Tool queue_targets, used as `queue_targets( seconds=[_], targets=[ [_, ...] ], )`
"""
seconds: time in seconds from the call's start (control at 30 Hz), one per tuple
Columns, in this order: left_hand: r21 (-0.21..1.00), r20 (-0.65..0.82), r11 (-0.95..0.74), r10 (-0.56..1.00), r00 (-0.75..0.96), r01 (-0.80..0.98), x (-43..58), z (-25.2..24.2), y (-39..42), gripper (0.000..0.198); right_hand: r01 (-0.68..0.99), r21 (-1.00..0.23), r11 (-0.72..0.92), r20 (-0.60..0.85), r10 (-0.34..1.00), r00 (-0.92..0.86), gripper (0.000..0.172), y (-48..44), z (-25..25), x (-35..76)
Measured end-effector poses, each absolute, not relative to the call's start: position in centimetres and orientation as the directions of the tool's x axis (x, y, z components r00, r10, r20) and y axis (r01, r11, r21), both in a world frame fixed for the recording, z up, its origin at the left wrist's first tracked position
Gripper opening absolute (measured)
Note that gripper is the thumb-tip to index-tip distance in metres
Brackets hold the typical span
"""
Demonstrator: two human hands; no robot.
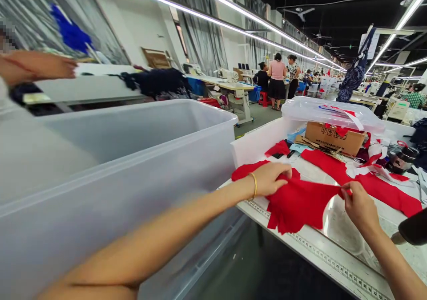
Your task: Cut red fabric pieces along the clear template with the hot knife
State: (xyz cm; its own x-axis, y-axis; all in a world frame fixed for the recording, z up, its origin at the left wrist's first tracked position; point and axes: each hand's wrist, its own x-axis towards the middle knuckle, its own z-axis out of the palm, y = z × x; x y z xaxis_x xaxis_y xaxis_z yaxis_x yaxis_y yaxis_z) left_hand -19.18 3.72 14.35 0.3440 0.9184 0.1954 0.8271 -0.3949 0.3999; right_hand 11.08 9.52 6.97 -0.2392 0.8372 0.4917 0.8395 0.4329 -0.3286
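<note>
A piece of red fabric point(300, 204) is stretched between my two hands at the table's front edge, its lower edge hanging in loose folds. My left hand point(271, 179), with a gold bangle at the wrist, grips its left part. At the cloth's upper right corner, my right hand point(360, 204) pinches the fabric between thumb and fingers. Another red piece point(248, 170) lies behind my left wrist. Farther back on the white table point(333, 251), which has a measuring tape along its edge, a long red strip point(360, 182) is spread out.
A large translucent plastic bin point(187, 157) stands left of the table. Behind the cloth are a cardboard box point(335, 139), a clear plastic lid point(333, 111) and a dark jar point(402, 157). A black cylindrical part point(413, 226) juts in at right. Another person's hand point(40, 66) reaches in at upper left.
</note>
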Motion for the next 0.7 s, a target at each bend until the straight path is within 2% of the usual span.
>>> queue_targets(
  seconds=[0.07, 0.1, 0.17, 0.23, 0.3, 0.37, 0.43, 0.57, 0.7],
  targets=[
    [0.3, 0.299, -0.366, 0.913, 0.278, 0.881, -21.2, 15.4, 4.7, 0.019, 0.72, -0.418, 0.554, 0.681, 0.716, -0.155, 0.015, 9.3, 8.6, 9.5],
    [0.165, 0.37, -0.357, 0.886, 0.277, 0.92, -22.2, 15.8, 5.0, 0.022, 0.65, -0.435, 0.622, 0.745, 0.654, -0.127, 0.016, 9.1, 9.3, 8.6],
    [-0.076, 0.455, -0.3, 0.838, 0.301, 0.951, -24.1, 16.1, 5.5, 0.026, 0.554, -0.418, 0.72, 0.808, 0.574, -0.136, 0.017, 8.4, 10.1, 6.6],
    [-0.194, 0.466, -0.246, 0.829, 0.31, 0.95, -25.7, 15.6, 5.4, 0.029, 0.519, -0.36, 0.775, 0.805, 0.539, -0.247, 0.016, 7.4, 9.9, 4.9],
    [-0.212, 0.44, -0.222, 0.848, 0.296, 0.952, -26.7, 14.1, 5.0, 0.03, 0.52, -0.284, 0.805, 0.722, 0.537, -0.437, 0.018, 6.1, 8.9, 3.7],
    [-0.216, 0.403, -0.213, 0.869, 0.286, 0.953, -27.4, 12.2, 4.3, 0.029, 0.529, -0.22, 0.819, 0.57, 0.548, -0.612, 0.018, 4.7, 7.5, 3.3],
    [-0.216, 0.375, -0.201, 0.887, 0.271, 0.956, -27.9, 10.3, 3.6, 0.028, 0.518, -0.178, 0.837, 0.46, 0.536, -0.708, 0.017, 3.5, 6.4, 3.6],
    [-0.194, 0.376, -0.163, 0.898, 0.226, 0.967, -28.5, 8.7, 2.7, 0.026, 0.464, -0.191, 0.865, 0.475, 0.495, -0.728, 0.018, 2.2, 5.3, 6.2],
    [-0.138, 0.434, -0.199, 0.868, 0.24, 0.97, -26.9, 11.8, 1.3, 0.042, 0.504, -0.245, 0.828, 0.545, 0.547, -0.635, 0.025, 2.4, 4.6, 10.0]
  ],
)
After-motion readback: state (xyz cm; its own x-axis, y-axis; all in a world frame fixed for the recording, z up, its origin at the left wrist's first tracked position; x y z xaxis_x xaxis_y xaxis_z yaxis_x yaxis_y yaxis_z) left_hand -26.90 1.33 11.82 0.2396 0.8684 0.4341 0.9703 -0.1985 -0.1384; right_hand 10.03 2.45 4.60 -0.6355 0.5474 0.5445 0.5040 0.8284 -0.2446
